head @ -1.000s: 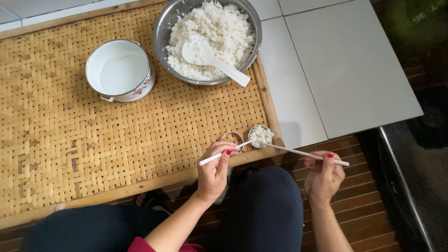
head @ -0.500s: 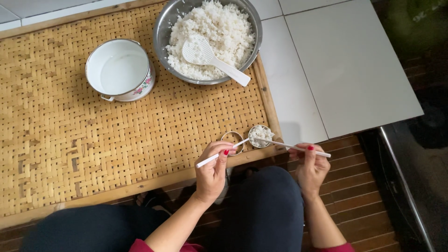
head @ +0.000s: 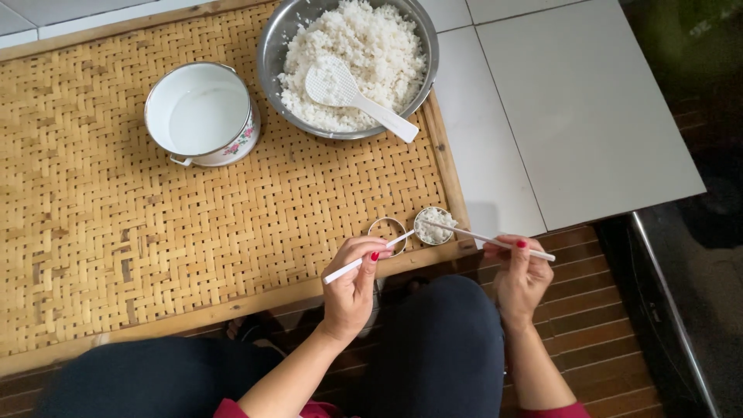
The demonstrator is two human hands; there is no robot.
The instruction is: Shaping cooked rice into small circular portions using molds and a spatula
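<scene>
You are sitting over a large woven bamboo tray with a wooden rim (head: 155, 255), which is lying on a white tiled floor (head: 588, 116). At the tray's far edge, towards its right corner, a round steel bowl heaped with cooked white rice (head: 348, 66) is resting, and a white plastic rice paddle (head: 352, 94) is lying in it with its handle pointing out over the bowl's near right rim. Just left of the bowl, a white enamel pot with a flower pattern on its side (head: 203, 114) is standing upright with nothing in it.

At the tray's near right corner two small round metal ring moulds are sitting side by side: the left, hollow ring (head: 387, 231) is showing the weave through it, and the right ring, packed with rice (head: 434, 226), is just inside the wooden rim.

Your left hand (head: 352, 282) is curling its fingers shut around a thin white stick (head: 368, 258), whose far tip is reaching the near edge of the hollow ring. Your right hand (head: 522, 275), off the tray's right edge above the brown wooden slats (head: 604, 325), is pinching a second thin white stick (head: 487, 240) between thumb and fingers; its tip is lying across the top of the rice-filled ring.
</scene>
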